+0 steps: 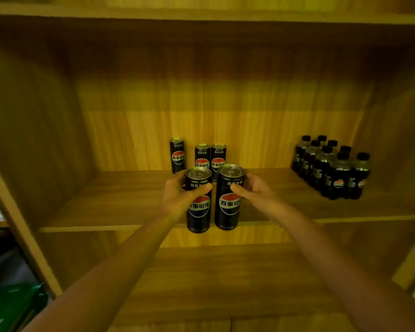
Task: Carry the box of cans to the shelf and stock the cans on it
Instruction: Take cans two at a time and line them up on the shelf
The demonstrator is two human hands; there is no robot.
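I face a wooden shelf (134, 209). My left hand (175, 200) grips a tall black cola can (199, 212) near its top. Right beside it, my right hand (259, 190) holds a second black can (228, 209) the same way. Both cans are upright and hang at the shelf's front edge, close together. Three matching cans stand at the back of the shelf: one (177, 155) to the left and a pair (210, 156) side by side behind the held cans. The box is not in view.
A shrink-wrapped pack of small black bottles (331, 166) stands at the right of the shelf. A lower shelf board (213, 279) lies beneath my arms. Green packaging (12, 305) sits at the bottom left, outside the shelf's side panel (22, 226).
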